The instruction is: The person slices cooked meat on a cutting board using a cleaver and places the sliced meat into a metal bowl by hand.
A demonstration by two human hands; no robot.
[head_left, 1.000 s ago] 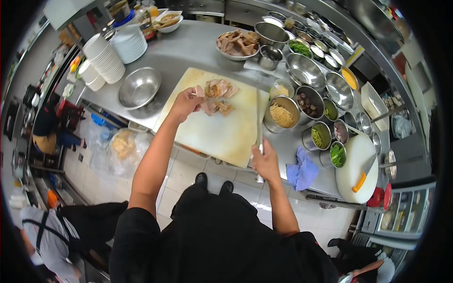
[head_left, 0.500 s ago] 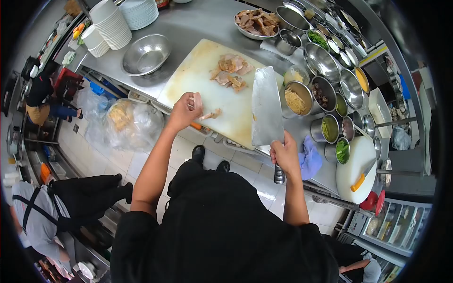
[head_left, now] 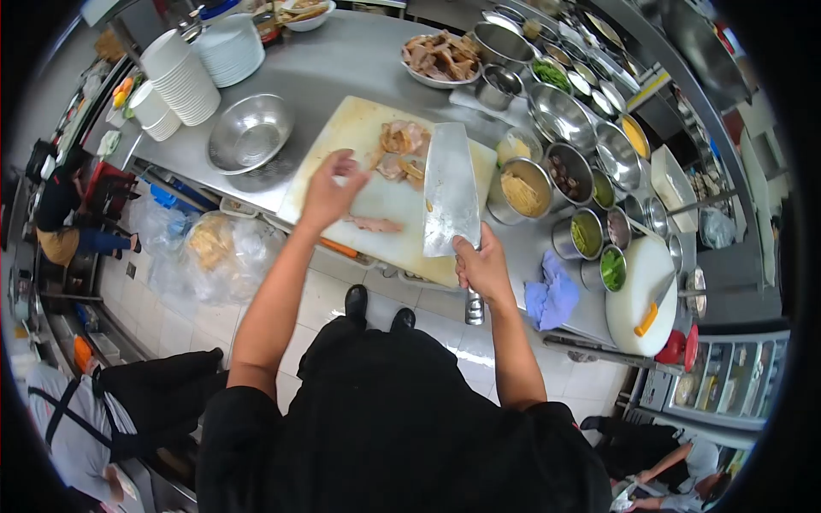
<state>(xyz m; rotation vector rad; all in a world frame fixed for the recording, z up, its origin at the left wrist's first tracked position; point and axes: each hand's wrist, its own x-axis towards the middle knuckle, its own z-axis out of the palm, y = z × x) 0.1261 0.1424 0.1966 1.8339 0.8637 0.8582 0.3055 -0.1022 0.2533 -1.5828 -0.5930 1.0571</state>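
Left of centre, a metal bowl is being supported by the tabletop. Over the left part of the cutting board, the left hand is being held with fingers parted; nothing is being seen in its grasp, though blur makes this less than certain. Just below, a meat strip is lying apart from the meat pieces at upper centre. Right of these, a cleaver is being gripped in the closed right hand, its blade being held over the board. Meat appears to be being arranged between strokes; fingers are needing to be kept clear of the edge.
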